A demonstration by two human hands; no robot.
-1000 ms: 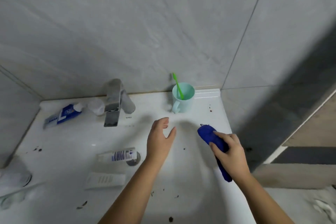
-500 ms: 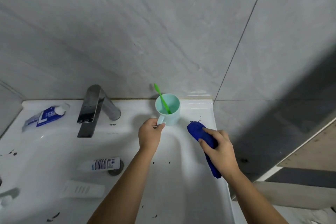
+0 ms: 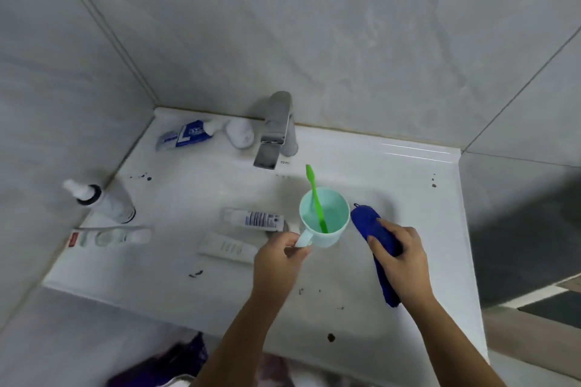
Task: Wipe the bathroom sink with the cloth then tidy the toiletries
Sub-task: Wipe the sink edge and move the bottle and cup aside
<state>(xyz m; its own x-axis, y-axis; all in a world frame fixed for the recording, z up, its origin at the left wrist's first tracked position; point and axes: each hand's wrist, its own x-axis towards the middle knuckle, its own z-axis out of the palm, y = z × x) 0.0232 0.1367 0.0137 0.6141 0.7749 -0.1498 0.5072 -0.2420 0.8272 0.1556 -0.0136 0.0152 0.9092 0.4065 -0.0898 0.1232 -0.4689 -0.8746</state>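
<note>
A white bathroom sink (image 3: 408,173) set into a grey-tiled corner is seen from above, its surface marked with scattered dark specks. A mint-green cup (image 3: 324,217) is gripped by its handle between the thumb and fingers of the left hand (image 3: 278,261), and is held over the middle of the basin, in front of the chrome faucet (image 3: 274,132). A green toothbrush (image 3: 316,198) is stood inside the cup, leaning toward the faucet. A rolled blue cloth (image 3: 364,220) is clenched in the right hand (image 3: 401,256); one end projects past the fingers just beside the cup, and the other end hangs out below the palm. Whether the cloth is touching the sink surface cannot be told.

Just left of the cup, a small white tube with a dark printed label (image 3: 256,218) is laid on its side, and a flat white tube (image 3: 228,250) is laid just in front of it, partly hidden by the left hand. At the back left, near the wall, a blue and white toothpaste tube (image 3: 187,135) is placed beside a crumpled white item (image 3: 240,133) next to the faucet base. At the left edge, a white pump bottle (image 3: 103,199) is tilted against the wall, with a long white tube with a red end (image 3: 110,237) laid in front of it.
</note>
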